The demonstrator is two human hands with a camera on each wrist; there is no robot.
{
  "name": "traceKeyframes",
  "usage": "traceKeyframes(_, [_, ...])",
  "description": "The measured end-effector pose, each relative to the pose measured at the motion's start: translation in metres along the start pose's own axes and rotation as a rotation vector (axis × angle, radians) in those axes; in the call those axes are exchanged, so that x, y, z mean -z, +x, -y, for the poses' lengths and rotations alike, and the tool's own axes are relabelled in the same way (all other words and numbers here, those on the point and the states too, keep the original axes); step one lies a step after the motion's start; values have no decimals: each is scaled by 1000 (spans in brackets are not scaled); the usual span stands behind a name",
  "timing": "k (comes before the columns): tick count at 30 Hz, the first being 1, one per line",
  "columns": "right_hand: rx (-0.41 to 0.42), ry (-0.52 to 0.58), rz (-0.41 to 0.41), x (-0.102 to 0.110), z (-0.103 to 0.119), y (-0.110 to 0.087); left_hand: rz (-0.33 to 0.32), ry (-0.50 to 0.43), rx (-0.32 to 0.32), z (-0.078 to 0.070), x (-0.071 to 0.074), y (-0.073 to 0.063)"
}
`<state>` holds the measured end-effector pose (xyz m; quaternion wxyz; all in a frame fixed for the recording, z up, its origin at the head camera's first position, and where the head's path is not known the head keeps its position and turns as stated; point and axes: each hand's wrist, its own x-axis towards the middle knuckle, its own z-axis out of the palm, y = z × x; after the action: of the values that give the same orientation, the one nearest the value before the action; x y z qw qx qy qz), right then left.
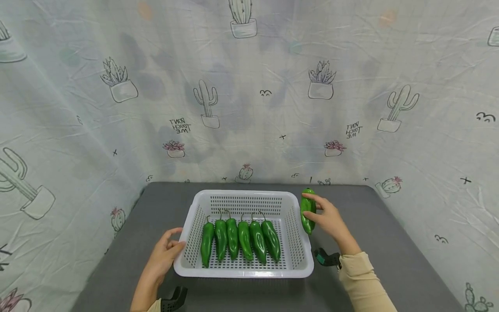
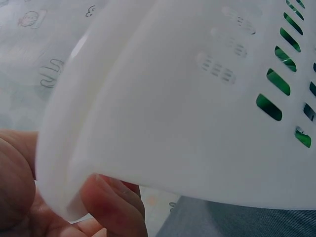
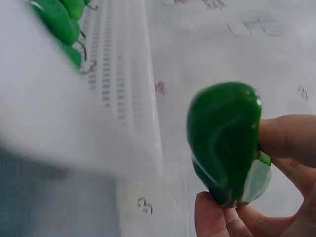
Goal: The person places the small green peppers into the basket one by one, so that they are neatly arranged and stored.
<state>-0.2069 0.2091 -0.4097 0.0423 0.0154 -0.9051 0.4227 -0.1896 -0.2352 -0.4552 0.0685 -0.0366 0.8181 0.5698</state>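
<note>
A white plastic basket (image 1: 249, 273) with slotted walls stands on the grey table. Several long green peppers (image 1: 232, 238) lie side by side in it, their stems toward the far wall. My left hand (image 1: 160, 255) grips the basket's left rim, and its thumb and fingers (image 2: 111, 205) close around the rim's edge in the left wrist view. Just past the basket's right rim, another green pepper (image 1: 307, 219) is pinched between the thumb and fingers of my right hand (image 1: 331, 223). That pepper (image 3: 224, 138) points tip-first at the right wrist camera.
Grey table surface (image 1: 374, 234) extends to both sides of the basket. A pale curtain (image 1: 265, 112) with cactus drawings hangs behind and around the table. Dark wrist straps (image 1: 329, 258) sit at the cuffs of the beige sleeves (image 1: 360, 277).
</note>
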Motion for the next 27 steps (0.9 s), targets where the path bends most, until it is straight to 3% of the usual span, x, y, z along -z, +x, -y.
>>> traceKeyframes(15, [36, -104, 110, -39, 28, 15, 4, 8, -2, -1, 0, 2])
traceKeyframes(22, [103, -237, 198, -58, 37, 17, 10, 9, 0, -2, 1, 1])
traceKeyframes(27, [75, -353, 281, -73, 43, 20, 6, 7, 13, -1, 1, 1])
